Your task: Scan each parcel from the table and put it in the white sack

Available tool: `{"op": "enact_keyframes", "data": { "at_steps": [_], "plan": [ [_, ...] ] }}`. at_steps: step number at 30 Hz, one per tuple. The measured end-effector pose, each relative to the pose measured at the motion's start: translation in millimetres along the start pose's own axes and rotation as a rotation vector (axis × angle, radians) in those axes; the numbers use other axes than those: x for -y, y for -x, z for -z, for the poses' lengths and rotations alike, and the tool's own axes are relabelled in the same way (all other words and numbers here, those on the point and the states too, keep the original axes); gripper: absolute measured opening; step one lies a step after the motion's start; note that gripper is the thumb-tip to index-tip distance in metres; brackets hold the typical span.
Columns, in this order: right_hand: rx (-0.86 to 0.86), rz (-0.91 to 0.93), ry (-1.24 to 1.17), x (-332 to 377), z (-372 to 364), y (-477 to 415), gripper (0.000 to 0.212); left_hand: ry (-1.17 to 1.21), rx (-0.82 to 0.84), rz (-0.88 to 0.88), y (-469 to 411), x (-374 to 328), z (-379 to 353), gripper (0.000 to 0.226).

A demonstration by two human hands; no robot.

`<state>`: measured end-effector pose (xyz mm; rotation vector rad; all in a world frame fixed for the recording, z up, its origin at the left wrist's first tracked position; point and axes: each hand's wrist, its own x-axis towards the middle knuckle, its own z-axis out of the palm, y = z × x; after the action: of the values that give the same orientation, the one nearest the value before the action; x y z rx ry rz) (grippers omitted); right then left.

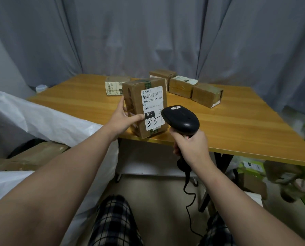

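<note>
Grey curtains (148, 32) hang behind a wooden table (237, 125), and that is all I can see of the room from here. At the table's near edge a brown parcel (135, 102) stands on end, with its white label (152, 105) facing me. I cannot tell whether its base sits on the wood or is held just above it.

The left hand (124, 118) holds the parcel from its left side. The fingers wrap round the far side and the thumb lies across the front, its tip at the label's lower left edge.

Just to the right of the parcel, the right hand (190, 146) is closed tightly round the handle of a black scanner (181, 119). The scanner's head is level with the lower half of the label and, from my angle, covers the label's lower right corner. Its cable (189, 201) drops toward the floor between my knees.

Four more parcels lie further back on the table. One with a pale wrapper (115, 87) is behind the held one, and three brown ones (182, 86) sit in a loose row to the right. The white sack (41, 118) is at my left, next to the table's left corner and below the left forearm.
</note>
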<state>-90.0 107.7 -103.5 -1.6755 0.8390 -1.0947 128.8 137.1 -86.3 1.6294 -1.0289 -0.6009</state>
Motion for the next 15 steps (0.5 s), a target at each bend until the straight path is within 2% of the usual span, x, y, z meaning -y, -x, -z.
{"op": "enact_keyframes", "data": {
  "at_steps": [15],
  "plan": [
    [0.0, 0.037, 0.02, 0.3, -2.5, 2.4, 0.017, -0.033, -0.021, 0.001, 2.6, -4.3, -1.2, 0.09]
  ]
}}
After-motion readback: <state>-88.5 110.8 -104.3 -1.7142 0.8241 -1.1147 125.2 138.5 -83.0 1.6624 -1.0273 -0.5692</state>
